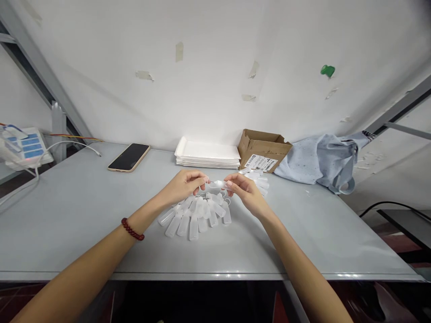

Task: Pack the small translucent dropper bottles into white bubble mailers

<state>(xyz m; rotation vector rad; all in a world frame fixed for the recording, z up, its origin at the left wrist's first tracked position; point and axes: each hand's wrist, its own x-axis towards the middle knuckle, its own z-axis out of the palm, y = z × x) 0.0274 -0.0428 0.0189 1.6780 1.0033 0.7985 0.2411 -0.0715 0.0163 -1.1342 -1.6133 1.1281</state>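
Over the middle of the table, my right hand [243, 190] pinches a small translucent squeeze bottle [220, 184] that lies sideways, its white neck pointing left. The fingers of my left hand [192, 181] are closed at the bottle's tip end, where a thin dark tip and a thin white loop show; the small part between those fingers is mostly covered. Just below both hands, several similar squeeze bottles [193, 226] lie fanned out on the table, some with white loops at their necks. Another cluster of translucent bottles [261, 180] lies behind my right hand.
On the grey table [84, 233], a phone [129, 157] lies at the back left. White padded envelopes [208, 154] are stacked against the wall, beside an open cardboard box [262, 150]. Pale blue cloth [316, 159] lies at right. A white cable [69, 142] trails from a power strip [30, 148].
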